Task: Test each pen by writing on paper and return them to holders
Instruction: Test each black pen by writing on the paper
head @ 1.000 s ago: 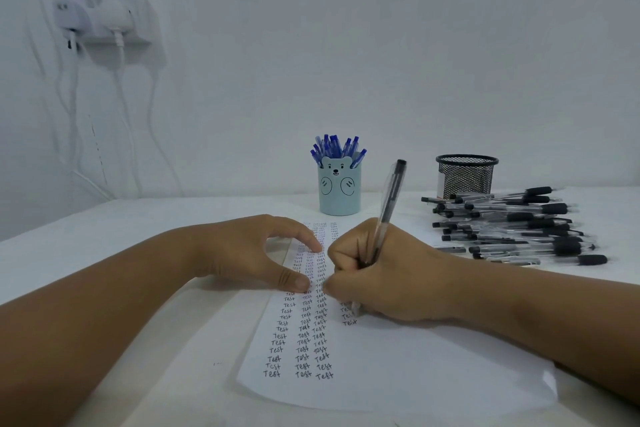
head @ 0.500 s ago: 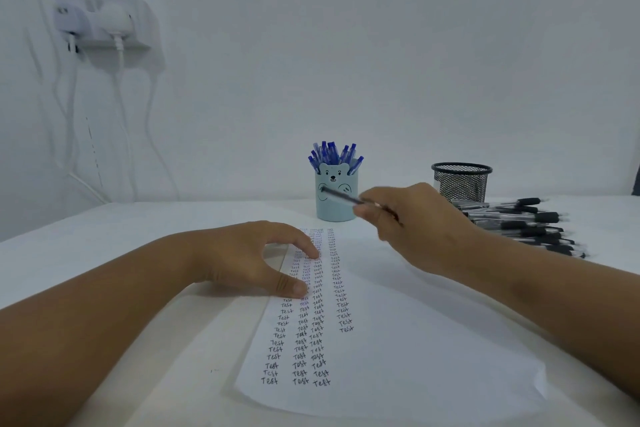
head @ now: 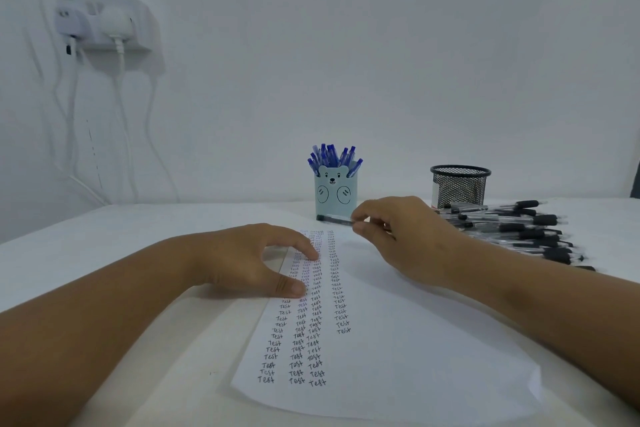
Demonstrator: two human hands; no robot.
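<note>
Nearest, a white sheet of paper (head: 398, 357) lies flat on the white table (head: 138, 288), with four columns of the handwritten word "Test" running down its left part; the rightmost column is shorter than the others. Just beyond, the left hand (head: 249, 260) rests on the sheet's left edge, fingers spread and relaxed, with the thumb and a fingertip pressing the paper down and nothing gripped. To its right and a little farther, the right hand (head: 398, 236) hovers above the top of the sheet, its thumb and forefinger pinching a black pen (head: 334, 218) by one end. This pen lies almost level, its free end pointing left across the front of the bear holder (head: 335, 198), a pale blue cup with a bear face; whether the pen touches the cup cannot be told. Blue pens (head: 332, 158) stand packed upright in that cup. Right of the hand, a heap of black pens (head: 512, 229) lies on the table. Behind the heap stands a black mesh holder (head: 460, 185). Farthest, on the wall at upper left, a white power strip (head: 104, 22) hangs with white cables (head: 121, 107) trailing down.
</note>
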